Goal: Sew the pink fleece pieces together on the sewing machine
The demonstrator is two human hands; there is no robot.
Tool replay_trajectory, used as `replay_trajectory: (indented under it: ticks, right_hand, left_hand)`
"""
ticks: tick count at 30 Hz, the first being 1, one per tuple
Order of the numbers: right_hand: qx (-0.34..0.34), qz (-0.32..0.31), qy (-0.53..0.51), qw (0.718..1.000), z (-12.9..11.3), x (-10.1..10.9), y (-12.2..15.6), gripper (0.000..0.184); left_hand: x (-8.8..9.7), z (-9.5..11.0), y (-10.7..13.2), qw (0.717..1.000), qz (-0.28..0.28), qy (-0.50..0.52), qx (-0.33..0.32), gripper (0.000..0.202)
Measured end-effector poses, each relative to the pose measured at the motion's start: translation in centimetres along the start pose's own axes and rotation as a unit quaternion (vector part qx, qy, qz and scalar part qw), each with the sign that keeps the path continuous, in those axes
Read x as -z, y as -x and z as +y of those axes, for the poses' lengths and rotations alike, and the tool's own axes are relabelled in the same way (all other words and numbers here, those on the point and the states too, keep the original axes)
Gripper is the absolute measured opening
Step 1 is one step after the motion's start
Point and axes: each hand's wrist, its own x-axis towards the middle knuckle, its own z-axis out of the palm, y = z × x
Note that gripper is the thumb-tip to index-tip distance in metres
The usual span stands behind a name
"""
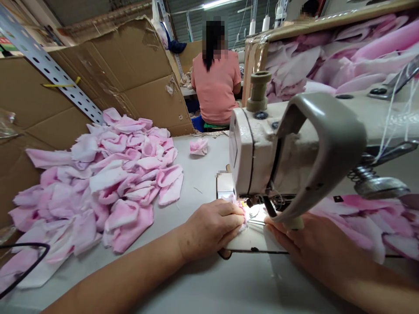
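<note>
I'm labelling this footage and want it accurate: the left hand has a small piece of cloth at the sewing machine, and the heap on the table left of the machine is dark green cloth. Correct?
Not quite: the head view shows the heap is pink and white cloth, not dark green. The rest stands.

On the table [193, 174] to your left, a fabric pile [121, 174] lies before a cardboard wall [131, 65], 1 scrap [199, 147] between pile and sewing machine [245, 152]. Your left hand [216, 226] is left of the needle plate [256, 212], your right hand [317, 248] right of it, before another heap [360, 226]. Beyond sits a person [216, 91], left of a fabric-filled box [255, 61].
</note>
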Motion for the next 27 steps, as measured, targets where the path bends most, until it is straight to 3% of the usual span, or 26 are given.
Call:
replay_trajectory:
  ticks: [5, 14, 24, 27]
  right_hand:
    - [0.012, 0.007, 0.025, 1.000, 0.0, 0.1, -0.1, 0.019]
    - [0.073, 0.084, 0.038, 0.993, -0.7, 0.3, -0.8, 0.025]
    - [0.051, 0.091, -0.028, 0.994, -1.4, 0.6, -1.3, 0.034]
    - [0.053, 0.058, -0.037, 0.996, -1.2, 0.4, -1.5, 0.034]
  left_hand:
    - [-0.2, -0.1, 0.2, 1.000, 0.012, 0.012, 0.002, 0.015]
    - [-0.4, -0.1, 0.2, 0.999, 0.036, 0.008, -0.007, 0.010]
    - [-0.4, -0.1, 0.4, 0.999, 0.033, 0.018, -0.012, 0.011]
    - [-0.4, 0.1, 0.5, 0.999, 0.026, 0.019, -0.009, 0.011]
